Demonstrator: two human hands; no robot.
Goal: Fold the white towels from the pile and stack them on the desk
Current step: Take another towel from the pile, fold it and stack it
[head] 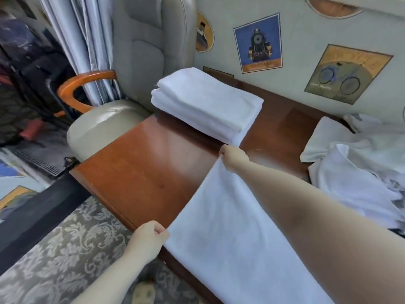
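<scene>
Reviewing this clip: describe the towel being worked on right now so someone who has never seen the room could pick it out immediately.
Start at the wooden desk against the poster-covered wall. The towel being folded is the flat white sheet spread over the desk's near edge, with the left hand and the right hand each pinching a corner. Unlike the folded stack behind it or the crumpled pile on the right, it lies smooth and held.

Towel (230,238) runs off bottom edge, right forearm covers its far side. Pile (359,163) cut by right edge. Stack (206,102) layer count unclear. Both grips' fingertips hidden in cloth.
</scene>
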